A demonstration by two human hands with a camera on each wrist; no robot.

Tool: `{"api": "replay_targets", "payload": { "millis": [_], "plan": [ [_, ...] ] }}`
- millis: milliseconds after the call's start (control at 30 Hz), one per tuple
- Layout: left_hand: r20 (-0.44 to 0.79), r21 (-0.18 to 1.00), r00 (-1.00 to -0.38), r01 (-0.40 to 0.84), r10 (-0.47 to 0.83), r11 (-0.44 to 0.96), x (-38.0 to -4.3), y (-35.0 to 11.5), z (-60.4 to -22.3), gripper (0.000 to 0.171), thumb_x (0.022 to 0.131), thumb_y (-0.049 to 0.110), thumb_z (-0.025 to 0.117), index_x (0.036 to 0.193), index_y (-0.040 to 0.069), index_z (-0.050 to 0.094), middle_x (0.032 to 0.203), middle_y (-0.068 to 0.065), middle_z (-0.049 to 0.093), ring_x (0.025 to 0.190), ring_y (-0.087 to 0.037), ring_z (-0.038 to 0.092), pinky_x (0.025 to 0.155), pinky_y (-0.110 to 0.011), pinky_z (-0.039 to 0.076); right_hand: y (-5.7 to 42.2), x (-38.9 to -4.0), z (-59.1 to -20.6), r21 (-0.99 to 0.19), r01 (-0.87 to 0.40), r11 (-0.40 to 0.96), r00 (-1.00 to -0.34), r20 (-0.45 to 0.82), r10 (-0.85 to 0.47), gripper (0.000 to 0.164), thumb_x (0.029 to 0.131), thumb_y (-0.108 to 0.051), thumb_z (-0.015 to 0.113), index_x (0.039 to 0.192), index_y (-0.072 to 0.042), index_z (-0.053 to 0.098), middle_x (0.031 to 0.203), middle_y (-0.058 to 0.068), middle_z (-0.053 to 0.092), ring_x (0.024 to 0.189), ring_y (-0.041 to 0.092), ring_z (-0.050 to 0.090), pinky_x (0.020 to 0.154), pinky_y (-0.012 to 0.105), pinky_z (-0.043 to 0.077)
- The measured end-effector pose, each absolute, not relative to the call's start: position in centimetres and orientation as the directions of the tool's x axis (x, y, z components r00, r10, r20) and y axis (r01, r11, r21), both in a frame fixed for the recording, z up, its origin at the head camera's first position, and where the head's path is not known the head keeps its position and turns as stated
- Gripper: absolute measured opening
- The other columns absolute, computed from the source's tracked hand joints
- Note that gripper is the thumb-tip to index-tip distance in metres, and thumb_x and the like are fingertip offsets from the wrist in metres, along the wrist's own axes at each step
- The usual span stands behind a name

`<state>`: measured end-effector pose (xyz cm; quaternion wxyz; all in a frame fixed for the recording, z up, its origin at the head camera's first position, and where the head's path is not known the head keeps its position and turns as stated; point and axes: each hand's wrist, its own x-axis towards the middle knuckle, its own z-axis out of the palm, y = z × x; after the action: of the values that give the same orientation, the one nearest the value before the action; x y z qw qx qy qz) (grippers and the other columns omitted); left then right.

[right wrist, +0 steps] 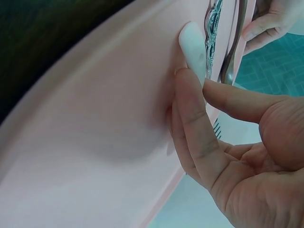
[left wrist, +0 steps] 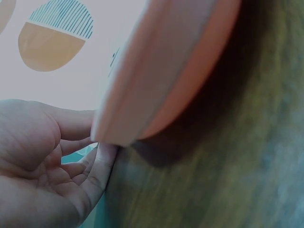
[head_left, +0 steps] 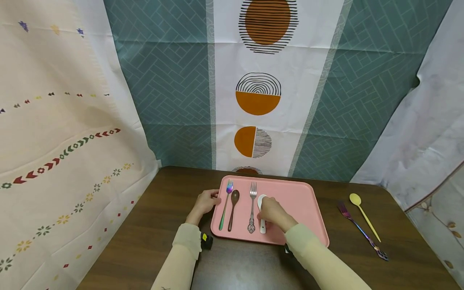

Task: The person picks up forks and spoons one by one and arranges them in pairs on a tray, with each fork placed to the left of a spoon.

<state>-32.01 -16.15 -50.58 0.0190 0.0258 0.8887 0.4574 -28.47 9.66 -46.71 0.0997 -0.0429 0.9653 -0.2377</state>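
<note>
A pink tray lies on the table, and my left hand grips its left rim, thumb over the edge and fingers against the side in the left wrist view. My right hand pinches a white spoon by its handle between thumb and fingers, over the tray's middle. Left of that spoon, a silver fork with an ornate handle lies on the tray. Further left are a dark brown spoon and a rainbow-coloured fork with a green handle, side by side.
On the table right of the tray lie a purple-blue fork and a yellow spoon. A patterned curtain hangs behind the table's back edge. Light cloths hang at both sides.
</note>
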Motion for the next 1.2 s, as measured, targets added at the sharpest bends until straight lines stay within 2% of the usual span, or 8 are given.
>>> {"api": "replay_targets", "payload": {
  "millis": [300,433,567,667,800,967,1200],
  "plan": [
    [0.0,0.816,-0.998,0.04,0.068,0.576,-31.9,-16.1,-50.5,0.042,0.095,0.005,0.069,0.136,-0.003,0.065,0.103,-0.01,0.069,0.095,-0.024,0.066,0.088,-0.042,0.056,9.9,-28.2,-46.4,-0.493,-0.057,0.868,-0.976,-0.157,-0.153,0.024,0.085,-0.004,0.081,0.071,-0.004,0.062,0.064,0.007,0.06,0.053,0.013,0.057,0.05,0.023,0.042],
    [0.002,0.814,-0.998,0.04,0.066,0.58,-32.0,-16.1,-50.6,0.043,0.095,0.006,0.07,0.136,-0.002,0.066,0.103,-0.009,0.069,0.095,-0.023,0.065,0.088,-0.042,0.056,10.1,-28.2,-46.1,-0.489,-0.062,0.87,-0.975,-0.158,-0.158,0.018,0.093,-0.007,0.074,0.08,-0.003,0.063,0.069,0.007,0.06,0.057,0.015,0.056,0.051,0.025,0.043],
    [0.001,0.814,-0.998,0.039,0.067,0.579,-32.0,-16.1,-50.6,0.042,0.094,0.007,0.07,0.136,-0.002,0.066,0.103,-0.009,0.069,0.094,-0.023,0.065,0.088,-0.042,0.056,10.6,-28.2,-45.4,-0.481,-0.106,0.87,-0.979,-0.102,-0.176,0.011,0.098,-0.006,0.065,0.088,-0.001,0.064,0.074,0.007,0.06,0.062,0.019,0.057,0.057,0.03,0.045],
    [0.0,0.814,-0.998,0.039,0.067,0.579,-32.0,-16.1,-50.6,0.042,0.095,0.007,0.07,0.136,-0.002,0.066,0.104,-0.009,0.069,0.094,-0.023,0.065,0.089,-0.043,0.055,11.1,-28.3,-44.9,-0.508,-0.122,0.853,-0.979,-0.078,-0.186,0.009,0.098,-0.004,0.061,0.098,0.001,0.067,0.071,0.007,0.063,0.057,0.02,0.063,0.056,0.029,0.047],
    [0.001,0.815,-0.998,0.04,0.068,0.577,-32.0,-16.2,-50.7,0.042,0.095,0.007,0.07,0.136,-0.003,0.066,0.104,-0.01,0.069,0.095,-0.024,0.065,0.09,-0.043,0.055,12.0,-28.4,-44.6,-0.563,-0.118,0.818,-0.978,-0.074,-0.193,0.016,0.102,-0.007,0.059,0.112,0.001,0.068,0.07,0.008,0.066,0.049,0.023,0.067,0.049,0.027,0.047],
    [0.012,0.814,-0.997,0.051,0.071,0.578,-32.0,-16.2,-50.7,0.042,0.095,0.007,0.069,0.135,-0.004,0.065,0.104,-0.011,0.069,0.095,-0.024,0.066,0.09,-0.044,0.055,13.2,-28.8,-44.4,-0.592,-0.13,0.796,-0.982,-0.036,-0.187,0.016,0.101,-0.011,0.063,0.112,-0.001,0.07,0.082,0.008,0.062,0.052,0.025,0.065,0.049,0.029,0.046],
    [0.004,0.824,-0.998,0.041,0.066,0.565,-31.8,-16.1,-50.6,0.042,0.096,0.007,0.069,0.136,-0.003,0.065,0.104,-0.011,0.069,0.095,-0.025,0.066,0.091,-0.045,0.055,15.2,-29.1,-44.8,-0.632,-0.194,0.75,-0.967,-0.007,-0.257,0.016,0.101,-0.009,0.063,0.11,0.001,0.07,0.083,0.012,0.063,0.057,0.023,0.062,0.051,0.03,0.05]
  ]
}}
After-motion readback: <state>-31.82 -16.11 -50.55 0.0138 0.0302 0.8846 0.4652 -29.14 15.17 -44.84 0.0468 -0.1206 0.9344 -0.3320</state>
